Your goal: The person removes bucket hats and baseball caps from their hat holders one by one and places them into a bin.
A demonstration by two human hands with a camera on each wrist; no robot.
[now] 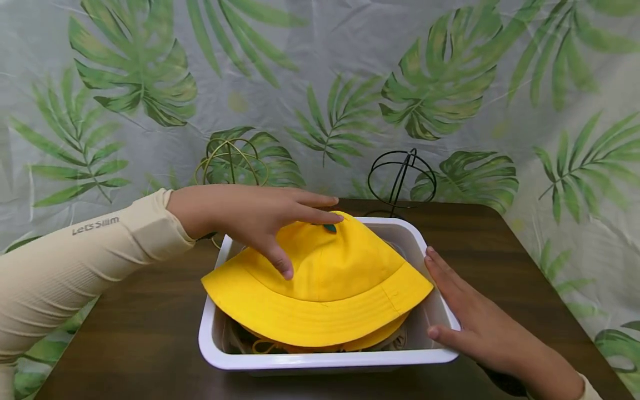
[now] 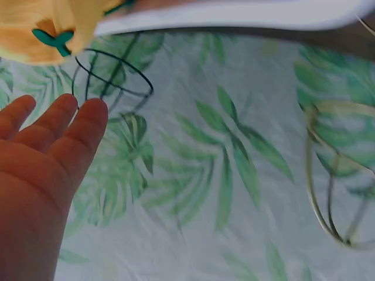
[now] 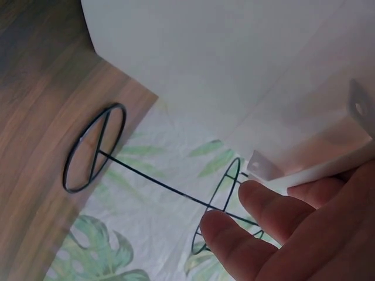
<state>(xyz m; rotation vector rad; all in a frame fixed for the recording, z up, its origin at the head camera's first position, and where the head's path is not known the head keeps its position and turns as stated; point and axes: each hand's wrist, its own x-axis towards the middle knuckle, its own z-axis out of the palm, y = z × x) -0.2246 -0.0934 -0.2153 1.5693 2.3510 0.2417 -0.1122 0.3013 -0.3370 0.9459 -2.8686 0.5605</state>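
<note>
A yellow bucket hat [image 1: 345, 278] with a small green leaf sprout [image 2: 54, 40] on its crown lies across a white plastic tub [image 1: 330, 360], its brim overlapping the rim. Spread fingers of my left hand [image 1: 265, 216] are over the hat's crown; whether they touch it I cannot tell. My right hand [image 1: 480, 322] rests at the tub's right side, fingers extended along the rim. In the right wrist view its fingers [image 3: 275, 211] lie near a handle-like ledge [image 3: 310, 146] on the tub's outer wall. Beneath the hat, more yellow brim and cord show; the rest is hidden.
Behind the tub stand a black wire hat stand [image 1: 402, 178] on the right and a gold wire one [image 1: 231, 161] on the left. The dark wooden table [image 1: 140, 322] ends at a leaf-printed cloth backdrop [image 1: 340, 111].
</note>
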